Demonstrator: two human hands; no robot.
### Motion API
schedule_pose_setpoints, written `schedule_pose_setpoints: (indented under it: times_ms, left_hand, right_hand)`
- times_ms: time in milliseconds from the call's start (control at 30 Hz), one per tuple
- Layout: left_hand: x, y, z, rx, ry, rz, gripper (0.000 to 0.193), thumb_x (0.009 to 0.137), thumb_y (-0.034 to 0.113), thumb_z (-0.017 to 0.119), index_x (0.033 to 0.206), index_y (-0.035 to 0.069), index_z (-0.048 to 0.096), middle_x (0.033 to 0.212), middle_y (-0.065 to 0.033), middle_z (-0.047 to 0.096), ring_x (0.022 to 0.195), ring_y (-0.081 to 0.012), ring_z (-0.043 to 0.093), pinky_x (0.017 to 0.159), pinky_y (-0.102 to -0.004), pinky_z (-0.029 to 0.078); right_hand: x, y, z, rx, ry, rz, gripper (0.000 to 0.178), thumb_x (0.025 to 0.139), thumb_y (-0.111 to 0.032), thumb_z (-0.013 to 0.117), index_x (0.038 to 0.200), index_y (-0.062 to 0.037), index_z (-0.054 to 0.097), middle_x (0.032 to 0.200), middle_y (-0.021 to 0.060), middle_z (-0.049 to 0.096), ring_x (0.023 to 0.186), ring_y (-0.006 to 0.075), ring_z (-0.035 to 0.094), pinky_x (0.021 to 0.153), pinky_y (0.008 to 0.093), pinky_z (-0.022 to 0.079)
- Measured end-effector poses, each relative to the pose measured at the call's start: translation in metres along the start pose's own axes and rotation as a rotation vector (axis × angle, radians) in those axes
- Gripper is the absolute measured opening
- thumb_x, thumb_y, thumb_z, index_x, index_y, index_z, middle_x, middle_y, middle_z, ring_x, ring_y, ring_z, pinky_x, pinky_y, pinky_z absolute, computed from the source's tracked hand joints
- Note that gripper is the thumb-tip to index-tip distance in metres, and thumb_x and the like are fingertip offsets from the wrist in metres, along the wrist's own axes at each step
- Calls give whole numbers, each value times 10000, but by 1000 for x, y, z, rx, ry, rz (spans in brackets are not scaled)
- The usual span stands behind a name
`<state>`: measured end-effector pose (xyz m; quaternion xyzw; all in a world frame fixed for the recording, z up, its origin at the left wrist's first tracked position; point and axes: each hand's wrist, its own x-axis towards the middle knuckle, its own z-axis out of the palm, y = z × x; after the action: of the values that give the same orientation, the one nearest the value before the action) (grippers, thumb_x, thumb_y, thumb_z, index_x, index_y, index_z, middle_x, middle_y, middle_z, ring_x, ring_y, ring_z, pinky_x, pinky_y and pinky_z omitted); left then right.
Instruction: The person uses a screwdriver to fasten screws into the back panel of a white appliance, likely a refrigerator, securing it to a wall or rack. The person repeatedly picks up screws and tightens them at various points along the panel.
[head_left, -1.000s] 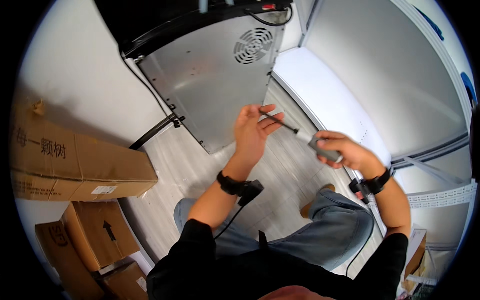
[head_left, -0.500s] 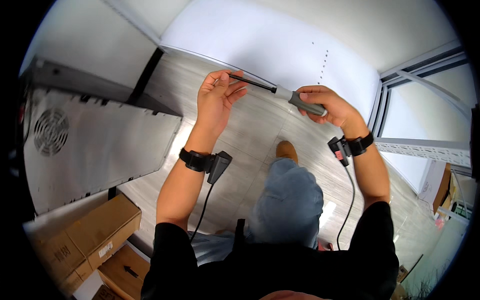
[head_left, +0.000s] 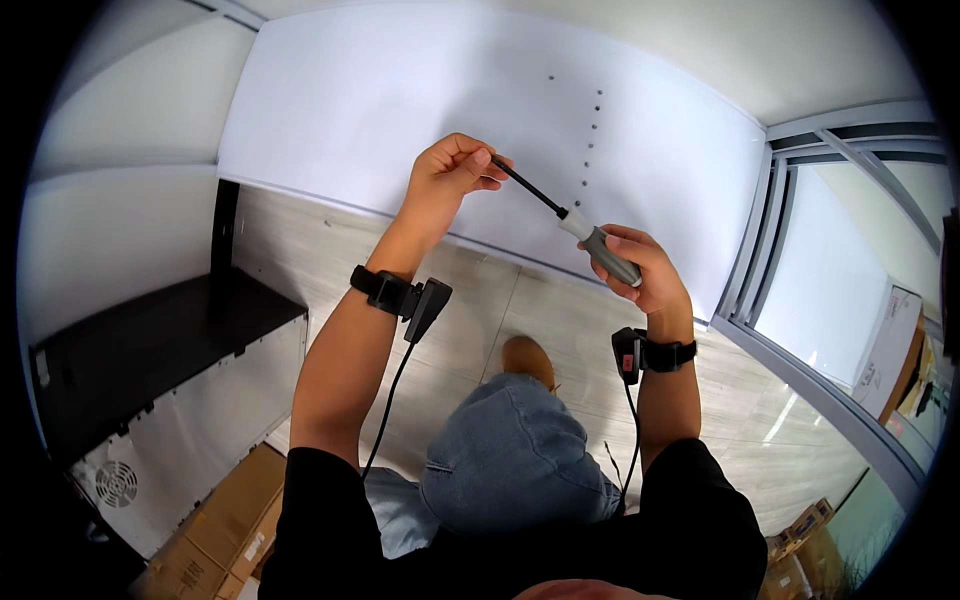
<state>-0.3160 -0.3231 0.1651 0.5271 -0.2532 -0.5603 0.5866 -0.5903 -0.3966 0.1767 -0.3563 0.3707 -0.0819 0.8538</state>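
Screwdriver (head_left: 582, 228) and vented metal casing (head_left: 212, 425) suggest a workshop.

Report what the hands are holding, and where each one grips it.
A screwdriver: the right hand grips its grey handle, and the left hand holds the far end of its dark shaft.

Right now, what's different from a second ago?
The view turned right: the metal box went from ahead to lower left, and the white table from the right to ahead. Nothing was let go: the right grip still holds the screwdriver by its handle, the left grip its thin end.
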Motion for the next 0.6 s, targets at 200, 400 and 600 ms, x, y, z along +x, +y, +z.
schedule_pose_setpoints:
  times_ms: [200,400,600]
  left_hand:
    - [53,0,11,101,-89,-75,138,933,165,573,911,29,591,928,-123,670,822,-172,638,777,-311,524]
    - [72,-2,13,104,-120,-153,133,934,149,564,906,23,597,901,-105,664,821,-180,642,749,-323,535]
    - [89,3,-8,-15,91,-96,111,932,127,560,916,29,609,881,-89,653,804,-179,634,729,-319,538]
  right_hand:
    - [3,-22,-13,42,118,-3,371,875,-283,553,976,72,598,595,69,552,313,50,304,303,191,209]
    - [9,-27,-21,-50,209,16,365,870,-287,548,954,64,601,589,79,543,305,54,296,303,193,216]
    - [1,-22,-34,60,142,-7,358,871,-307,553,948,39,605,594,71,543,319,61,299,319,198,221]
